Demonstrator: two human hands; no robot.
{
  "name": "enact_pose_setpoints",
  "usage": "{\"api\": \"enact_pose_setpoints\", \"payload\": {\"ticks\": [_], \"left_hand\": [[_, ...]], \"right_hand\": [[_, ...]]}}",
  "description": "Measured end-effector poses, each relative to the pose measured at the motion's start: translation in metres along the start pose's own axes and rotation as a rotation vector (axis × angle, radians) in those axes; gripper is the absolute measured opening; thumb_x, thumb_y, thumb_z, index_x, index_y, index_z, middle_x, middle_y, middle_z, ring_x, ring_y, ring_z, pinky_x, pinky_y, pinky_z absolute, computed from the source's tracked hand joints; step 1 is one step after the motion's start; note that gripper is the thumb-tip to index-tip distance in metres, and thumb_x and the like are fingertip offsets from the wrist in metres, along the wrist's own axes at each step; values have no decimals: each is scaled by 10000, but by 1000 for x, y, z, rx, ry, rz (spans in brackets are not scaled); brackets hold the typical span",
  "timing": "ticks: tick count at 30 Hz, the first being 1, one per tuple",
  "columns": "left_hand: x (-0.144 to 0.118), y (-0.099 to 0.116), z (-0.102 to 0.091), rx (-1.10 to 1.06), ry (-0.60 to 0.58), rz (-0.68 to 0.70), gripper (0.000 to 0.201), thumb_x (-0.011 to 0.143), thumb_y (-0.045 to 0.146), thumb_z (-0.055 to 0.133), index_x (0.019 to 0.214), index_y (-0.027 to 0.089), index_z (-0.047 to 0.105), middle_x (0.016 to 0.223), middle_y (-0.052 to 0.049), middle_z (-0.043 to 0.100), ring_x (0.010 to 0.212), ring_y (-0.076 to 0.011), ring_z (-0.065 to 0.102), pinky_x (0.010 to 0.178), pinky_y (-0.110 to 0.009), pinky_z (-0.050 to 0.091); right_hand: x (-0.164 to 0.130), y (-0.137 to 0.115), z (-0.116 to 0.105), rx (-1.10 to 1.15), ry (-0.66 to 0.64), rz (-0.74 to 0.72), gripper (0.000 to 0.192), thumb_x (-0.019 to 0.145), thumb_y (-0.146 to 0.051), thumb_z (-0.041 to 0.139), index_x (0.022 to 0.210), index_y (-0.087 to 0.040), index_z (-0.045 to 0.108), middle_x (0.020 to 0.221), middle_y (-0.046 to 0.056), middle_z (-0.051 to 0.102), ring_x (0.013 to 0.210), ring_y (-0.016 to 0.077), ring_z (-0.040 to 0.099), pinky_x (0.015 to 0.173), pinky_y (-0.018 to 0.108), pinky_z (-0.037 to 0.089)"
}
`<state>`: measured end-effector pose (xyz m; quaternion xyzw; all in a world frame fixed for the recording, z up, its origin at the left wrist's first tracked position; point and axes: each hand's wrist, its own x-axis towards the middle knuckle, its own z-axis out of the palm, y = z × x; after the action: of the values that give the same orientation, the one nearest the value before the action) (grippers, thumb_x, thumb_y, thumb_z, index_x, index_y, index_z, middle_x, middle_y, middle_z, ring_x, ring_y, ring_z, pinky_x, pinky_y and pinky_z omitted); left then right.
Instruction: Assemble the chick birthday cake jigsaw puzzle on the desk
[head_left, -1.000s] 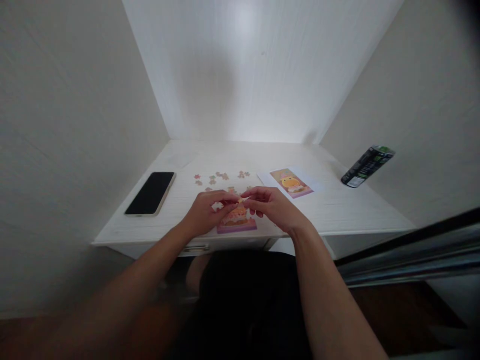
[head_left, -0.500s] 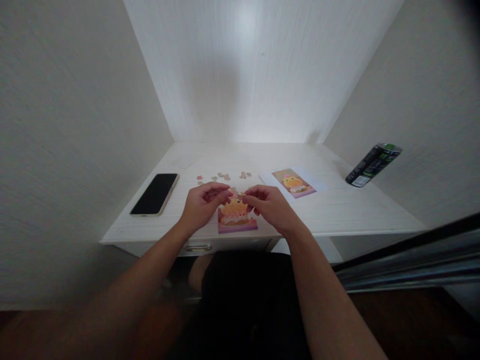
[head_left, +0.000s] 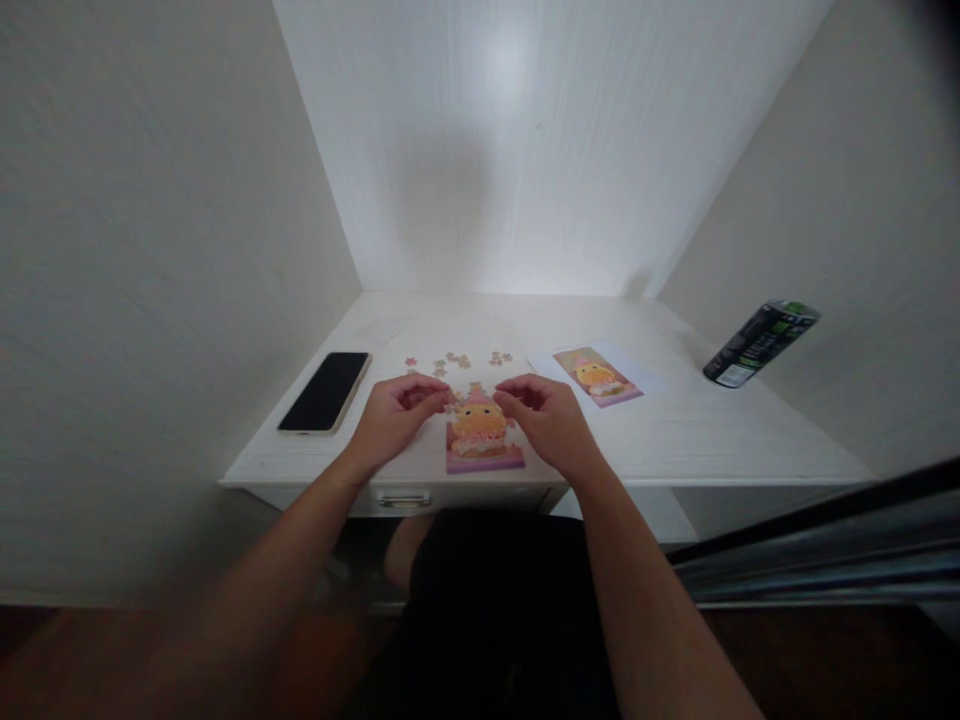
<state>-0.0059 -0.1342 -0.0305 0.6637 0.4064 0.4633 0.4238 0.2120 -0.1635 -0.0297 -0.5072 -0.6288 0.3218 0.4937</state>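
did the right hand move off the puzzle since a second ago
Yes. The right hand has slid toward the puzzle's right edge; earlier it met the left hand above the puzzle's middle, and now the picture shows between them.

Walls close the desk [head_left: 675,440] on the left, far and right sides. The phone [head_left: 325,391] blocks the left part, the can [head_left: 759,343] the right; between them is open surface.

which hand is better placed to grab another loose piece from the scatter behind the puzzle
Probably the left hand. Its fingertips sit just below the nearer loose pieces, most of which lie left of the puzzle. The right hand is close to only the few pieces on the right.
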Motion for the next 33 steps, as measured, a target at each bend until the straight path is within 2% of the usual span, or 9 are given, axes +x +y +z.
{"api": "enact_pose_setpoints", "payload": {"ticks": [4, 9, 14, 18, 21, 24, 27, 33], "left_hand": [[-12, 0, -22, 204, -15, -71, 248, 774, 377, 689, 882, 154, 704, 836, -60, 735, 721, -146, 657, 659, -259, 515], [-11, -3, -25, 388, -133, -45, 275, 819, 411, 617, 919, 175, 714, 785, -44, 719, 656, -145, 614, 565, -250, 453], [5, -11, -19, 468, -169, 5, 261, 841, 387, 564, 926, 200, 724, 755, -33, 714, 637, -154, 599, 536, -252, 433], [13, -14, -16, 518, -213, 88, 247, 855, 363, 539, 917, 215, 727, 787, -25, 719, 652, -150, 593, 591, -261, 457], [15, -16, -15, 562, -217, 105, 240, 869, 354, 528, 922, 221, 720, 765, -13, 704, 629, -141, 569, 597, -263, 446], [16, -17, -12, 617, -233, 117, 216, 884, 321, 521, 935, 226, 708, 840, -15, 701, 701, -147, 584, 638, -270, 439], [15, -15, -9, 681, -249, 169, 204, 899, 281, 506, 941, 228, 699, 911, -25, 678, 814, -160, 595, 721, -285, 445], [7, -8, -4, 781, -225, 244, 226, 930, 272, 471, 987, 209, 680, 938, -44, 619, 853, -164, 582, 787, -311, 465]], "right_hand": [[-2, 10, -20, -141, 161, 41, 200, 815, -345, 652, 866, -158, 704, 805, 65, 701, 657, 171, 614, 625, 311, 478], [-3, 11, -26, -160, 185, 61, 200, 817, -356, 649, 861, -167, 695, 768, 67, 694, 633, 182, 611, 591, 321, 472], [-7, 5, -15, -271, 77, 27, 136, 835, -297, 633, 886, -190, 700, 810, 56, 699, 702, 188, 625, 637, 324, 486], [-11, 1, -4, -390, -79, -136, 143, 851, -257, 626, 946, -220, 726, 1013, 62, 692, 933, 217, 613, 867, 374, 467], [-13, 0, 3, -523, -176, -171, 214, 837, -294, 663, 1033, -239, 728, 1161, 63, 657, 1087, 265, 547, 982, 445, 390], [-15, 0, 7, -609, -231, -167, 272, 826, -348, 689, 1079, -251, 717, 1215, 62, 638, 1138, 291, 506, 994, 481, 356], [-15, 0, 8, -625, -247, -164, 238, 840, -359, 677, 1043, -247, 727, 1208, 67, 641, 1131, 287, 504, 986, 468, 357], [-15, -1, 8, -633, -240, -159, 221, 832, -367, 684, 1011, -247, 731, 1205, 59, 646, 1123, 291, 504, 977, 470, 356]]}}
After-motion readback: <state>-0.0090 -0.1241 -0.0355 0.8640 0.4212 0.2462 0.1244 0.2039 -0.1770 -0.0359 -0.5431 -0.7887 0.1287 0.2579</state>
